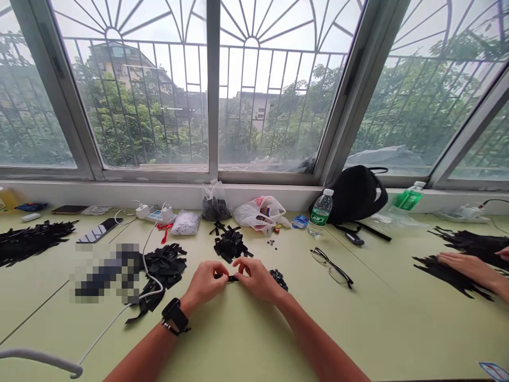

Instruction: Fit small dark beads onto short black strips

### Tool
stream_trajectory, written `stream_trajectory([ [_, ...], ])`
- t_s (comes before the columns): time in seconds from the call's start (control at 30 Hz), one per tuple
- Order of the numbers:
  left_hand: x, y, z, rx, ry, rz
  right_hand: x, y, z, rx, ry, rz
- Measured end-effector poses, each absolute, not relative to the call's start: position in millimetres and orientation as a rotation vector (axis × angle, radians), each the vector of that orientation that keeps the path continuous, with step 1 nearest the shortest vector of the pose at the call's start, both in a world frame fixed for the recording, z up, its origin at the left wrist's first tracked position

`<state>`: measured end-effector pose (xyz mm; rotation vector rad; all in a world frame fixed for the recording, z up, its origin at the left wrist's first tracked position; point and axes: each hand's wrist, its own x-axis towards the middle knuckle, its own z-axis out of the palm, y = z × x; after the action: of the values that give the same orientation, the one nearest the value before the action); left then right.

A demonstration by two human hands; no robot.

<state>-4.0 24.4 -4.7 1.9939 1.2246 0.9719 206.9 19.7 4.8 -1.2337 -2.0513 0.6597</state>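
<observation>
Fingers of the left hand (207, 283) and right hand (256, 279) pinch a light, floppy black strip (231, 278) by its two ends.

Your head camera looks forward and down from your own head, facing a barred window (212, 90) across a pale green table (246, 339). Your left hand (207, 281) and right hand (258, 278) sit close to the lens, just below the middle of the frame, with your forearms (147, 353) rising from the bottom edge. The wide view reaches past the table's far edge to the trees (119, 127) outside, and the window frames lean outward toward both sides.
</observation>
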Motion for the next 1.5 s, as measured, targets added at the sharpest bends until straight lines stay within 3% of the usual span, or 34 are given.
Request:
stream_trajectory([
  [0.4, -5, 15, 4, 2.077, 1.191, 1.0, 207, 22, 2, -1.197, -2.079, 0.492],
  [1.1, -2, 11, 5, 2.229, 1.13, 0.957, 207, 18, 3, -1.132, -2.161, 0.493],
  [1.5, -5, 16, 6, 2.347, 0.921, 0.869, 275, 38, 27, -1.343, -2.115, 0.527],
])
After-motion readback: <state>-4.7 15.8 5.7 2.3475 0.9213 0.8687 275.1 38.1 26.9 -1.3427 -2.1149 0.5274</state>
